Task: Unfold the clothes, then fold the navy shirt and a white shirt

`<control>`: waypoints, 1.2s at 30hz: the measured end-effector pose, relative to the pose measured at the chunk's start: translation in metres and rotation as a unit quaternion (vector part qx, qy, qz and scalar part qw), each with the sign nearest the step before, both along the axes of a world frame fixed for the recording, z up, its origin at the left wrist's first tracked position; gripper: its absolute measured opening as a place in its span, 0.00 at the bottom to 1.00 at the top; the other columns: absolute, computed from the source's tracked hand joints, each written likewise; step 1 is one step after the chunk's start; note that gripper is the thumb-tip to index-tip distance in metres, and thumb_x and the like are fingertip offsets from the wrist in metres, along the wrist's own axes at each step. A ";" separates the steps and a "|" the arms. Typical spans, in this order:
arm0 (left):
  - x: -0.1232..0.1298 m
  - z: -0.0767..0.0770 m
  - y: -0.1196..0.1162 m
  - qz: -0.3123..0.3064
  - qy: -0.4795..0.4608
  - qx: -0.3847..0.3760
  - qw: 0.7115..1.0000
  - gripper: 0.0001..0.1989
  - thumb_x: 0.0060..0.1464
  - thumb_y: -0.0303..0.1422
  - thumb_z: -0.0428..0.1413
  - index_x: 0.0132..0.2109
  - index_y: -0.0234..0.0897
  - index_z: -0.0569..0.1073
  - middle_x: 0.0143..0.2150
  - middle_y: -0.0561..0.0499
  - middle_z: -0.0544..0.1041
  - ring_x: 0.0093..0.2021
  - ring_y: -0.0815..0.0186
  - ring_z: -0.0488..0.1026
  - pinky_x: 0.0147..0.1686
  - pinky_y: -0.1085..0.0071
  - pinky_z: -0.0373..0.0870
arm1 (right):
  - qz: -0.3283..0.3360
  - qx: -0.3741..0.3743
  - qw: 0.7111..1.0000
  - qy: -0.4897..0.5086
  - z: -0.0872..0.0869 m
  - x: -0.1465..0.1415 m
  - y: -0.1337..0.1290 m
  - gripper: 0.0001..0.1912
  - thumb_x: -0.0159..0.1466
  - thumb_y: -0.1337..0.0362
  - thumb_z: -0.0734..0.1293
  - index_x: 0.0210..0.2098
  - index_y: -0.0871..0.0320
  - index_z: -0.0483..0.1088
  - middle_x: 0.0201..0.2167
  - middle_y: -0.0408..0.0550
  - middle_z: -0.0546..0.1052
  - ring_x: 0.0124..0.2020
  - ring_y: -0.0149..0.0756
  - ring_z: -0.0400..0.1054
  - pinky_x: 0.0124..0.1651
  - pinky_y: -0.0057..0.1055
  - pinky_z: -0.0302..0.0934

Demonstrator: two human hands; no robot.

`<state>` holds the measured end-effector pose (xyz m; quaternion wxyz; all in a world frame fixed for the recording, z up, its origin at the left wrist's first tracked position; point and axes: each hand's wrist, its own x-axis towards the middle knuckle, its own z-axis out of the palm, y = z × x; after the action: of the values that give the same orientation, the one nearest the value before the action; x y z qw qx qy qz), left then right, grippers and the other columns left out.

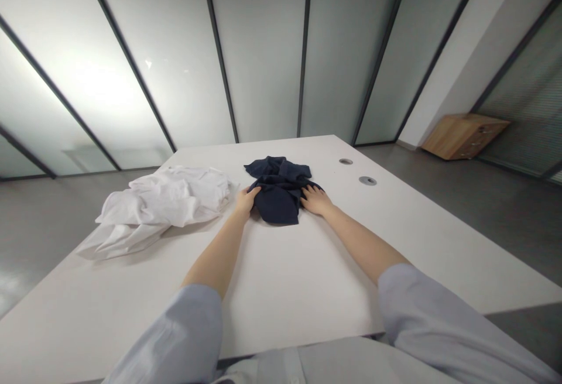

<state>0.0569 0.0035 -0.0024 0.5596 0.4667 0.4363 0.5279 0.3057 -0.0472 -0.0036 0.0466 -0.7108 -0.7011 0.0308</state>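
Note:
A crumpled dark navy cloth garment [278, 194] lies bunched in the middle of the white table [285, 290]. My left hand [247, 201] rests against its left side, with the fingers on the fabric. My right hand [317, 201] lies on its right edge, with the fingers spread over the cloth. I cannot tell whether either hand grips the fabric. A rumpled white cloth garment [158, 208] lies in a loose heap to the left of my left hand, not touching it. Pale blue sleeves cover both my forearms near the elbows.
Two round metal grommets [356, 171] are set into the tabletop beyond my right hand. Grey floor surrounds the table. Frosted glass panels in dark frames [263, 50] stand behind it, and a low wooden cabinet [463, 136] sits at the far right.

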 end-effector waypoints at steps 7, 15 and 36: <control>-0.007 0.005 0.004 -0.005 -0.044 -0.070 0.997 0.20 0.43 0.33 0.64 0.46 0.37 0.75 0.29 0.53 0.76 0.23 0.72 0.71 0.20 0.78 0.65 | -0.084 0.029 0.996 -0.009 0.009 0.023 -0.002 0.28 0.68 0.52 0.52 0.57 0.60 0.68 0.60 0.61 0.67 0.60 0.55 0.60 0.58 0.48 0.54; -0.012 0.002 0.006 0.020 -0.043 0.007 0.999 0.22 0.39 0.31 0.64 0.45 0.38 0.75 0.32 0.51 0.79 0.32 0.64 0.76 0.32 0.70 0.73 | 0.031 0.083 0.996 0.011 0.020 0.007 -0.006 0.20 0.69 0.57 0.54 0.41 0.56 0.77 0.44 0.52 0.78 0.46 0.42 0.70 0.48 0.33 0.60; -0.038 0.020 0.001 0.144 0.470 0.120 0.862 0.28 0.47 0.30 0.59 0.58 0.39 0.68 0.48 0.41 0.76 0.55 0.49 0.70 0.54 0.57 0.65 | 0.050 0.042 0.997 0.047 0.011 0.010 -0.007 0.35 0.65 0.47 0.62 0.64 0.59 0.56 0.62 0.58 0.65 0.60 0.51 0.61 0.59 0.40 0.55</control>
<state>0.0186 0.0041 0.0177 0.1455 0.6553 0.6431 0.3686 0.3153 -0.0545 0.0071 0.1077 -0.6699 -0.7337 0.0364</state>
